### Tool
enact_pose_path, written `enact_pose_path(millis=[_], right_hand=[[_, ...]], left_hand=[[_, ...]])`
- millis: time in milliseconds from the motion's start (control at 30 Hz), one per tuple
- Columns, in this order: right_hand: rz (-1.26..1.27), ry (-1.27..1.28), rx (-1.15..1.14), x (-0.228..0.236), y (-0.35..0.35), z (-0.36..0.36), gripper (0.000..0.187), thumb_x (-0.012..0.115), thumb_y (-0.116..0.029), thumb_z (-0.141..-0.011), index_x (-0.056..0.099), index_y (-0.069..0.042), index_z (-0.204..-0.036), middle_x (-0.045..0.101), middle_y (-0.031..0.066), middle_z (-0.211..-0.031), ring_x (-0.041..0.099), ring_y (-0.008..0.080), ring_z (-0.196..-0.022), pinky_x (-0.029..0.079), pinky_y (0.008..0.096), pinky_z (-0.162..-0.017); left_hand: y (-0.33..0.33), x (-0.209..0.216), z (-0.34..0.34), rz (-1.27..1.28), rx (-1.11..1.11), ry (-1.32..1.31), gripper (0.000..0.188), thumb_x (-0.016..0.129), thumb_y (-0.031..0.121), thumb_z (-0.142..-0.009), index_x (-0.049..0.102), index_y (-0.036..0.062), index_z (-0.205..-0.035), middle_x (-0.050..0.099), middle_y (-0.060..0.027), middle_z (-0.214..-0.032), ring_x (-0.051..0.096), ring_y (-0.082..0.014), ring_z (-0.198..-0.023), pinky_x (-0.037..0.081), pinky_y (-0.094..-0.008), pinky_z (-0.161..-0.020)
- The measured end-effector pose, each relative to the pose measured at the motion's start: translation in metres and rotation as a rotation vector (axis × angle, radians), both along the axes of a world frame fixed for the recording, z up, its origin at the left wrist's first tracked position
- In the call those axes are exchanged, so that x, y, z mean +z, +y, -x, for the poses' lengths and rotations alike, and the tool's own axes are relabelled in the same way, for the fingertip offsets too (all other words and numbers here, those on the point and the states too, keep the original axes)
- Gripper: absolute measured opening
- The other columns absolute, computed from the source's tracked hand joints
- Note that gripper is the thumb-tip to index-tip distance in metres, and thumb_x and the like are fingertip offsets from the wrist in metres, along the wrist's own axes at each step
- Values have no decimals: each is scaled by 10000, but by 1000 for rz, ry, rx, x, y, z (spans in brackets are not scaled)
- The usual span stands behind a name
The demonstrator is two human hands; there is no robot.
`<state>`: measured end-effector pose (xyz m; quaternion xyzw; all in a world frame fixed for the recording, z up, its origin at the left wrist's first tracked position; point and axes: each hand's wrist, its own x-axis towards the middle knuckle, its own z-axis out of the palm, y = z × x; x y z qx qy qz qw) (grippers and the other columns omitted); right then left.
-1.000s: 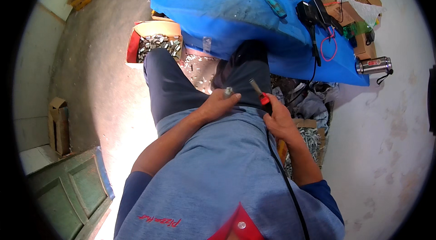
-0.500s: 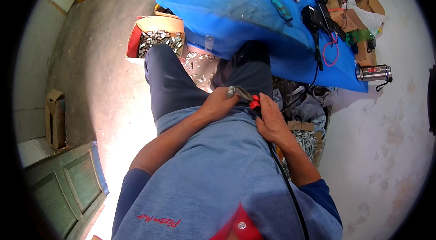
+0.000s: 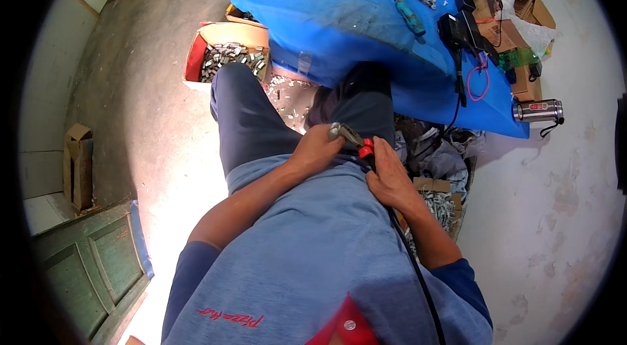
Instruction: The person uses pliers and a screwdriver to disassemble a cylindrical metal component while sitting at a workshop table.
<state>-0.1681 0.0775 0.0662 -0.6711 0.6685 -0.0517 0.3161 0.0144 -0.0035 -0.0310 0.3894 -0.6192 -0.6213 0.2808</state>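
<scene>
While the left hand (image 3: 318,150) pinches a small metal piece (image 3: 335,130) on the wearer's side of the table (image 3: 300,12), the right hand (image 3: 389,178) grips a red-handled plier-like tool (image 3: 366,148), tip at the piece. Looks like the tool-on-metal step; next calls for 2 steady grips, I'd say.

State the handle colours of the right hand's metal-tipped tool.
Visible handle: red and black, head view.
</scene>
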Motion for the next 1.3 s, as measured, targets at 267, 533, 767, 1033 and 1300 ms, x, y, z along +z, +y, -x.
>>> enact_pose_path(millis=[267, 533, 767, 1033, 1300], right_hand=[[-1, 0, 17, 3, -4, -3, 707, 514, -53, -803, 263, 127, -1439, 322, 318, -1468, 316, 426, -1392, 252, 421, -1169], [34, 47, 22, 1, -5, -5, 715, 501, -36, -794, 247, 134, -1440, 332, 334, -1442, 315, 446, -1375, 252, 437, -1166], [33, 74, 24, 3, -7, -6, 709, 506, -40, -797, 251, 138, -1434, 333, 333, -1437, 333, 451, -1358, 259, 444, -1161], [67, 39, 69, -2, -13, 3, 672, 523, -31, -786, 315, 98, -1412, 409, 289, -1385, 382, 428, -1311, 310, 446, -1125], [52, 72, 118, 4, -15, 13, 635, 570, -75, -783, 378, 61, -1373, 475, 245, -1301, 453, 406, -1220, 359, 439, -1071]], left_hand=[[0, 1, 2, 45, 44, -106, 213, 533, 93, -922, 699, 1, -1018, 717, -106, -862, 633, -148, -777, 505, -313, -731], [0, 5, 2, 70, 91, -57, 234, 542, 182, -885, 668, -4, -948, 668, -242, -866, 645, -420, -850, 489, -459, -719], [-1, 9, 2, 58, 79, -55, 223, 544, 162, -879, 665, -10, -954, 665, -250, -866, 641, -427, -851, 489, -459, -722], [-2, -8, 1, 31, -11, 17, 228, 527, 83, -879, 673, -24, -1017, 702, -159, -903, 651, -230, -829, 504, -357, -777], [0, -1, 0, 25, -74, 83, 211, 556, 127, -868, 645, -43, -955, 671, -230, -829, 654, -339, -770, 491, -415, -725]])
